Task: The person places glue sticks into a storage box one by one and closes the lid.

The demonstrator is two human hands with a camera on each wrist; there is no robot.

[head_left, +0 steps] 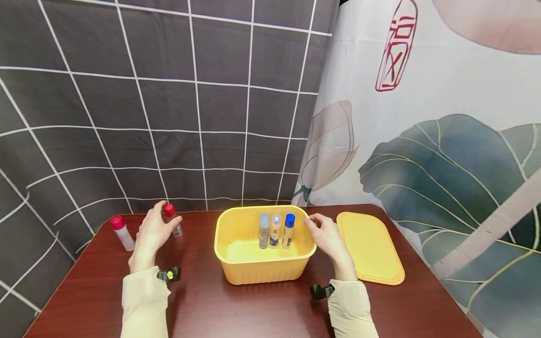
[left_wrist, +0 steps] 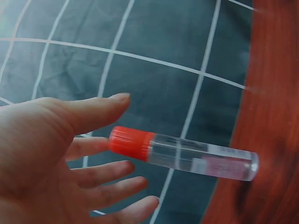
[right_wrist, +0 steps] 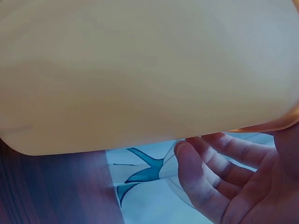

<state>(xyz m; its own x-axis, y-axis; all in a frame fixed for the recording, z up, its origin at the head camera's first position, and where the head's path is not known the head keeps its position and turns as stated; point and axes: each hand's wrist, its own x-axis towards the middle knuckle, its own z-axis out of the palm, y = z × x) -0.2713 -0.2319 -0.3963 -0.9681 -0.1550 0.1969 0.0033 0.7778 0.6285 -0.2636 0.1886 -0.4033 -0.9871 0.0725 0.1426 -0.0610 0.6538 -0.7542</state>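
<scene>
My left hand (head_left: 152, 232) is beside a small clear bottle with a red cap (head_left: 169, 210) that stands at the table's back left. In the left wrist view the thumb and spread fingers (left_wrist: 110, 179) lie around the red-capped bottle (left_wrist: 201, 158), with a fingertip right at its cap. My right hand (head_left: 327, 234) holds the right rim of a yellow plastic bin (head_left: 266, 272), thumb over the edge. Its fingers (right_wrist: 229, 163) lie along the outer wall in the right wrist view. Inside the bin stand three small bottles, capped light blue (head_left: 264, 230), lilac (head_left: 275, 231) and dark blue (head_left: 289, 230).
A white bottle with a pinkish-red cap (head_left: 122, 232) stands at the far left of the brown table (head_left: 236, 310). To the right of the bin lies a flat yellow lid (head_left: 372, 249). A dark gridded cloth (head_left: 169, 108) and a printed cloth (head_left: 422, 178) hang behind.
</scene>
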